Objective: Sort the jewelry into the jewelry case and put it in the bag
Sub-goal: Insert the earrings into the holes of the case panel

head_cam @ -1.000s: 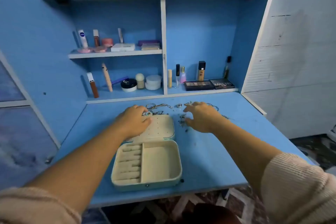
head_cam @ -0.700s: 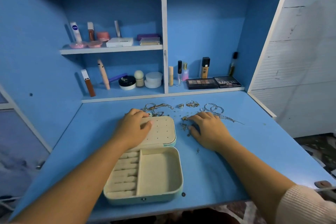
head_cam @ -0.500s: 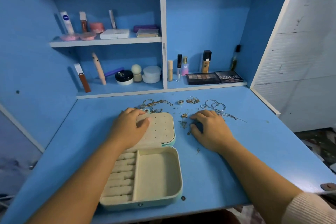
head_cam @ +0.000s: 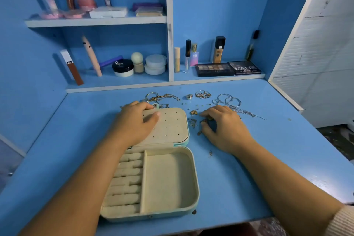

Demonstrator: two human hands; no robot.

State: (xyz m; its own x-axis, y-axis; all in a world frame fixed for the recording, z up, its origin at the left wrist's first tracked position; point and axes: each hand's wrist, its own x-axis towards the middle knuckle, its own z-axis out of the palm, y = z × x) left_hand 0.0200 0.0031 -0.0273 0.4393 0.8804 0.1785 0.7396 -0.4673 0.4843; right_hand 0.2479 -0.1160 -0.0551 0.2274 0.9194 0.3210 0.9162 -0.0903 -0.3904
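The pale green jewelry case (head_cam: 193, 193) lies open on the blue desk, its cream tray near me and its perforated lid (head_cam: 170, 126) flat behind it. My left hand (head_cam: 134, 122) rests palm-down on the lid's left part, fingers spread. My right hand (head_cam: 224, 130) sits just right of the lid, thumb and fingertips curled down over tiny gold earrings (head_cam: 206, 120). Whether they grip one is unclear. Gold chains (head_cam: 162, 97), rings (head_cam: 203, 95), silver hoops (head_cam: 229, 99) and a silver chain (head_cam: 247, 114) lie scattered behind the hands. The tray compartments hold nothing. No bag is in view.
Cosmetics line the back shelves: eyeshadow palettes (head_cam: 214, 69), bottles (head_cam: 218, 50), jars (head_cam: 155, 64) and tubes (head_cam: 71, 67). A vertical divider (head_cam: 169, 25) splits the shelving. A stray small piece (head_cam: 210, 153) lies right of the tray. The desk's front edge is close to me.
The view has tilted down and nearer, so the top shelf with the bag has left the frame. My right hand drew back slightly and curled over the small earrings. My left hand stayed on the lid.
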